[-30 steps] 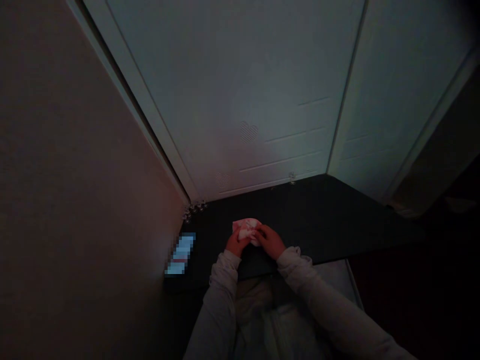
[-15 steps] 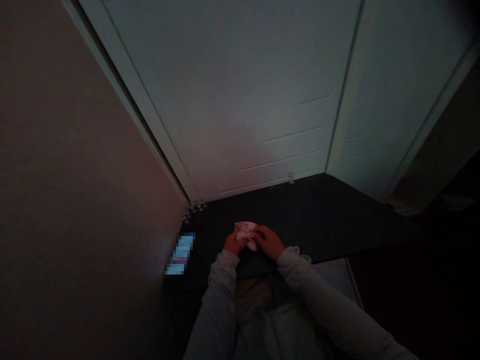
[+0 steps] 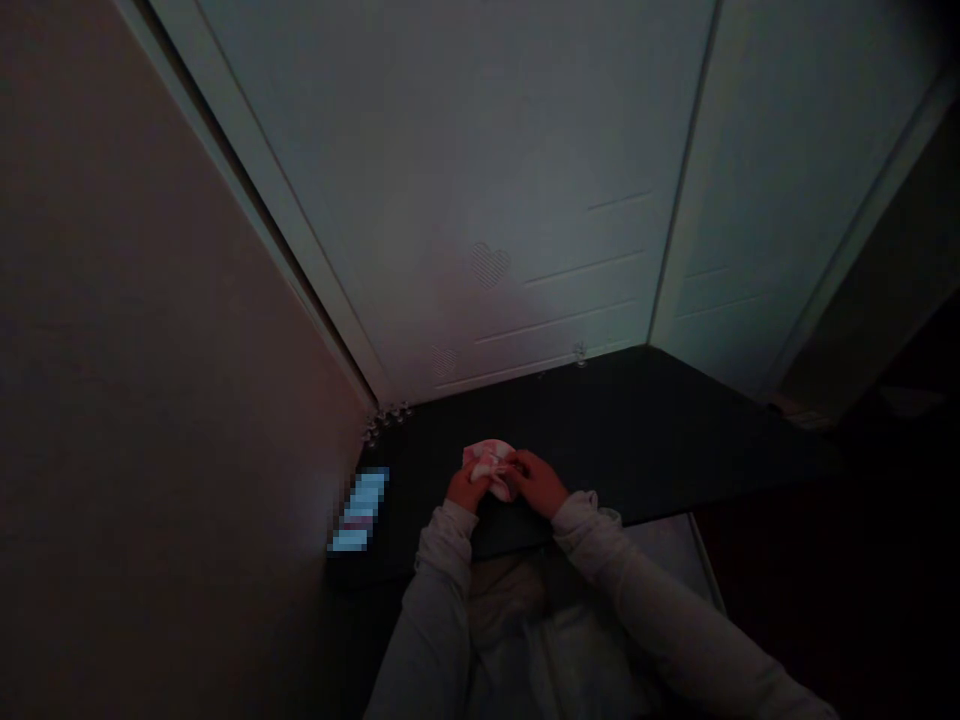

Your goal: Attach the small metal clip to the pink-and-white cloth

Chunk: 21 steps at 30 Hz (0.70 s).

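A small pink-and-white piece of cloth (image 3: 491,452), gathered and folded, is held between my hands just above the dark tabletop. My left hand (image 3: 468,488) grips its left lower side, fingers closed on it. On the right side my right hand (image 3: 541,484) pinches the cloth with thumb and fingers. The dim light hides the exact finger positions and what kind of cloth it is.
The black table (image 3: 622,430) stands against white panels (image 3: 525,150) with embossed hearts. A lit, blurred screen (image 3: 360,510) lies at the table's left edge. Several small clear objects (image 3: 386,415) cluster in the back left corner; another small clear object (image 3: 580,354) stands at the back edge.
The cloth is spread slightly wider at its upper left. Both hands keep their hold and have hardly moved; the view has shifted a little.
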Available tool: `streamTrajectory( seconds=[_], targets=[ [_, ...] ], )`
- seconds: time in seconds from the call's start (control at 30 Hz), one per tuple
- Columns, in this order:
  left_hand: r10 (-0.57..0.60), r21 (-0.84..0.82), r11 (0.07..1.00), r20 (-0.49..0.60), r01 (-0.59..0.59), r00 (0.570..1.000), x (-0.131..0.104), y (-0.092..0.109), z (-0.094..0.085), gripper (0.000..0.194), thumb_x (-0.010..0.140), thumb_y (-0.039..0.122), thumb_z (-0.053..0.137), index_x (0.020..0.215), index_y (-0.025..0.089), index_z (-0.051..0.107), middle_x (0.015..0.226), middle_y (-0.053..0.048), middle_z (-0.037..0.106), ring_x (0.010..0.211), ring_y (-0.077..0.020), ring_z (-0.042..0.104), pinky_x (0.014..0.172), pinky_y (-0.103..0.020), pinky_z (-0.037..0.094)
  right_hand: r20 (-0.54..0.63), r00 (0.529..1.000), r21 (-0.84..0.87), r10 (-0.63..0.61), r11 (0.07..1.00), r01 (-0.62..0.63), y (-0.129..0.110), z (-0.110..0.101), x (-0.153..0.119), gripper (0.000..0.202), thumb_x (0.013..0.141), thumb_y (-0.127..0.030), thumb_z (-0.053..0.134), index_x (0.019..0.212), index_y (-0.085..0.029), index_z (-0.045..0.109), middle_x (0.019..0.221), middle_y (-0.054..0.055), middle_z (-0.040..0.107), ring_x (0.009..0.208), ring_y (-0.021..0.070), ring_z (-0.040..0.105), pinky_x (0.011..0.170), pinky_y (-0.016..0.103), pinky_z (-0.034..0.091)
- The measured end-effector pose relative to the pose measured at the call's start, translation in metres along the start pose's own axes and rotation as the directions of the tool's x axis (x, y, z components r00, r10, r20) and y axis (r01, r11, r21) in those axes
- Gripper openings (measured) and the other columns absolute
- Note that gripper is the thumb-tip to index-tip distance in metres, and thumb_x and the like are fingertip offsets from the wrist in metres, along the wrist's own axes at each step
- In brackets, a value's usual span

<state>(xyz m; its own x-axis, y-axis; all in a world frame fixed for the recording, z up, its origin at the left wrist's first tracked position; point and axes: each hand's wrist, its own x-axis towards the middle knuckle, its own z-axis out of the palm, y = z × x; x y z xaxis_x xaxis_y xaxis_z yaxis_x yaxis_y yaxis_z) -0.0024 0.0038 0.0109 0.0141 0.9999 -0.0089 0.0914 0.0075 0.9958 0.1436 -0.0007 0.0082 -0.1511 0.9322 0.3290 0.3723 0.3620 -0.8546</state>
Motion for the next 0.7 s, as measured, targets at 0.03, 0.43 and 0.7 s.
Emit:
streamTrajectory(
  seconds=[0.03,0.43,0.7],
  targets=[
    [-0.004,0.01,1.0,-0.002,0.004,1.0,0.0006,-0.001,-0.0008,0.034,0.053,0.017,0.061,0.086,0.013,0.062,0.066,-0.002,0.063,0.067,-0.0168,0.056,0.061,-0.026,0.043,0.011,1.0,0.0,-0.003,1.0,0.003,-0.0003,-0.0002,-0.0003,0.021,0.073,-0.034,0.047,0.078,-0.016,0.055,0.071,0.001,0.052,0.064,0.0121,0.047,0.06,0.024,0.038],
    [-0.039,-0.001,0.999,0.003,0.039,0.999,0.001,-0.0023,-0.0011,0.031,0.052,0.018,0.062,0.083,0.014,0.062,0.058,0.0,0.061,0.061,-0.0152,0.055,0.057,-0.025,0.043,0.033,0.999,0.007,-0.015,1.0,0.015,-0.0003,-0.0004,-0.0005,0.016,0.073,-0.03,0.048,0.077,-0.016,0.055,0.071,0.0,0.052,0.063,0.0114,0.047,0.06,0.023,0.038],
    [-0.11,-0.231,0.966,0.027,0.114,0.994,0.0018,-0.0048,-0.0021,0.046,0.053,0.032,0.065,0.093,0.01,0.058,0.069,-0.005,0.062,0.061,-0.0139,0.056,0.055,-0.024,0.043,0.042,0.999,0.014,-0.023,1.0,0.022,0.0016,0.0013,-0.0005,0.018,0.073,-0.031,0.048,0.078,-0.016,0.056,0.072,0.001,0.054,0.063,0.0116,0.048,0.06,0.024,0.038]
  ],
)
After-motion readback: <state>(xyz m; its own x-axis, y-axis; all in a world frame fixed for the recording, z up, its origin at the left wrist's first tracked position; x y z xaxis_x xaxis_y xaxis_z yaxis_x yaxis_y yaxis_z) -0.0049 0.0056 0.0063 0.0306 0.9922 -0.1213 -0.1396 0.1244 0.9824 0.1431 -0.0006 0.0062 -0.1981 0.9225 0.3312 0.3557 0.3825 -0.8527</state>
